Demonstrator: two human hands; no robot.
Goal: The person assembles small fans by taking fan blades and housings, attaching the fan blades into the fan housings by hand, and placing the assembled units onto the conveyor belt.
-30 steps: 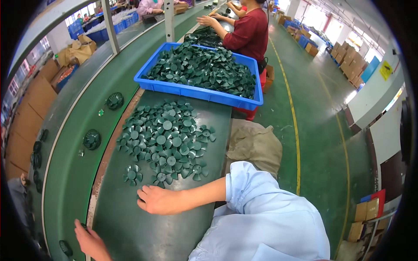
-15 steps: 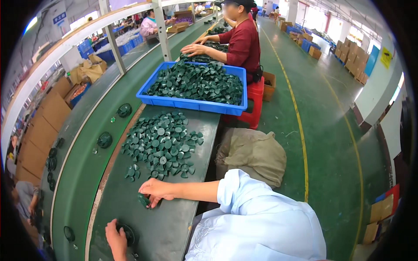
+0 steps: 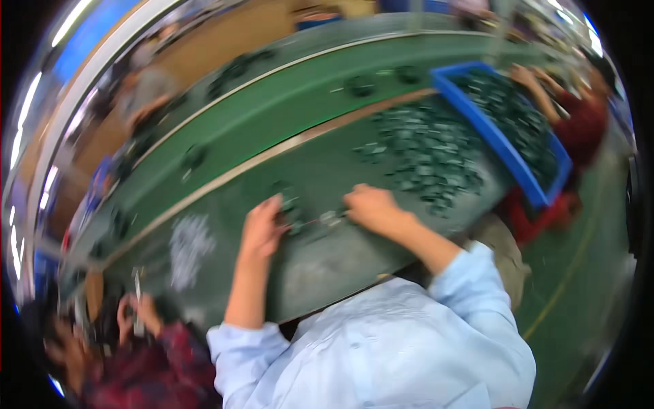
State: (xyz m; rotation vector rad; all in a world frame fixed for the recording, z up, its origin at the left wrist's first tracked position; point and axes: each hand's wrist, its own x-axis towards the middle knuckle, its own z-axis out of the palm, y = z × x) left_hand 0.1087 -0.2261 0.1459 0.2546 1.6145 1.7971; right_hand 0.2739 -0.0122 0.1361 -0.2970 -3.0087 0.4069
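Observation:
The picture is smeared by motion. My left hand (image 3: 262,225) has its fingers closed on the near edge of a dark green round part (image 3: 287,201) on the grey-green worktable (image 3: 320,262). To its right, my right hand (image 3: 375,208) reaches in with its fingers drawn together; what they hold is too blurred to make out. A small clear, shiny piece (image 3: 332,218) shows between the hands. Beyond my right hand lies a loose pile of small dark green bladed pieces (image 3: 426,150).
A blue tray (image 3: 538,194) full of green pieces stands at the right, by a co-worker in dark red (image 3: 582,129). Behind runs a green conveyor belt (image 3: 266,123) carrying dark round parts (image 3: 361,85). Whitish small pieces (image 3: 191,249) lie left. A co-worker in plaid (image 3: 157,365) works lower left.
The view has swung left, bringing the whitish pieces and the plaid-sleeved co-worker in. My hands have drawn closer together, and my right hand has left the pile's near edge.

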